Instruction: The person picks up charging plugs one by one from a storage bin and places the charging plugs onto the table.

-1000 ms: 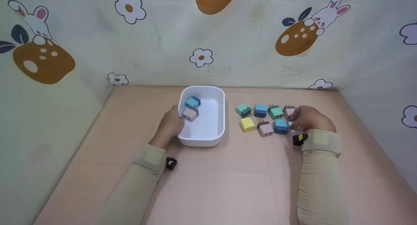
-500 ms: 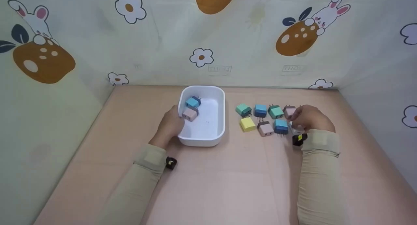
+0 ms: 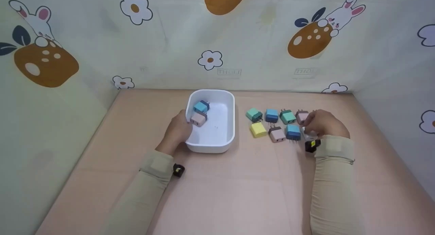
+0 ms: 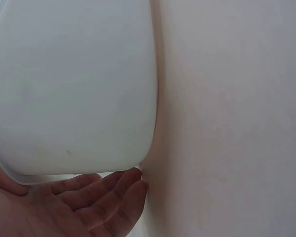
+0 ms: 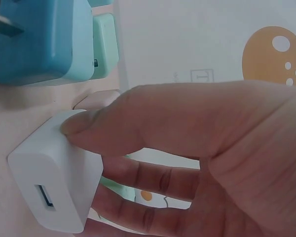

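My left hand (image 3: 178,130) grips the left side of a white plastic tray (image 3: 221,134), its fingers (image 4: 106,200) along the outer wall in the left wrist view. Inside the tray lie a blue charger plug (image 3: 201,107) and a pink one (image 3: 198,119). On the right, my right hand (image 3: 327,123) pinches a white charger plug (image 5: 52,173) with a slot in its face, thumb on one side and fingers on the other. A blue plug (image 5: 39,44) stands right beside it. In the head view the right hand partly hides the white plug.
Two rows of plugs lie between the tray and my right hand, among them a yellow one (image 3: 258,130), a pink one (image 3: 277,134) and a green one (image 3: 288,116). A patterned cloth wall (image 3: 170,51) closes off the table's back and sides.
My right hand has shifted very slightly, and more of the white plug shows beneath it than a second ago. The left hand and the tray stay put.
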The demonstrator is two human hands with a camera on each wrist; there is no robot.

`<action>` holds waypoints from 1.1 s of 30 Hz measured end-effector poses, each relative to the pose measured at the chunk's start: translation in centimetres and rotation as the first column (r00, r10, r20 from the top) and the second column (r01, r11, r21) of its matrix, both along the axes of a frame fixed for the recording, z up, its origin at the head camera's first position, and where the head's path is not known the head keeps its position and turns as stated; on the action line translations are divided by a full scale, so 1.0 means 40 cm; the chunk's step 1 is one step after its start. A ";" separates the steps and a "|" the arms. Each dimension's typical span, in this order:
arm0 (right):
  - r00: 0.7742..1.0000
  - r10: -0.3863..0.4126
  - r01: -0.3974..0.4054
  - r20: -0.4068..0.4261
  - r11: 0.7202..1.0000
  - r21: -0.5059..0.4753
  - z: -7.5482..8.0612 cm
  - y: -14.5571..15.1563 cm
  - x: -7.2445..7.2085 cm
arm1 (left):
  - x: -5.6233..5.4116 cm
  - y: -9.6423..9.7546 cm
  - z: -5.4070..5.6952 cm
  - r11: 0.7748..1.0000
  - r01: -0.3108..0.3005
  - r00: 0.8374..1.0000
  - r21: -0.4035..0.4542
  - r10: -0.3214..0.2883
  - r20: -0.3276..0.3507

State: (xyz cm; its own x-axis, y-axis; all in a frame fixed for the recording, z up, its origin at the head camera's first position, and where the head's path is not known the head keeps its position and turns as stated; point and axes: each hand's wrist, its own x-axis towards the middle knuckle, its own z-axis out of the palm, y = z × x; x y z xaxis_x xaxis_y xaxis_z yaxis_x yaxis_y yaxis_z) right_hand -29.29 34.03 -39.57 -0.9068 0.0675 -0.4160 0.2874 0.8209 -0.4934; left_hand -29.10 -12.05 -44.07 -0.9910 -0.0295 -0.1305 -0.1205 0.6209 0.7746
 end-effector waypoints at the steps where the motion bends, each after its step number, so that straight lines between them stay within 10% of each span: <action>1: 1.000 -0.005 0.005 0.004 1.000 -0.002 0.000 0.000 0.000 | 0.000 0.000 0.000 1.000 0.000 1.000 0.001 0.000 0.001; 21: 1.000 -0.016 0.016 0.016 1.000 -0.006 0.016 0.003 0.000 | -0.002 0.001 -0.004 1.000 0.004 1.000 -0.003 -0.004 -0.017; 33: 0.987 0.051 -0.034 -0.152 0.993 0.114 0.083 -0.027 0.018 | 0.000 -0.001 -0.003 1.000 0.008 0.999 -0.012 -0.008 -0.031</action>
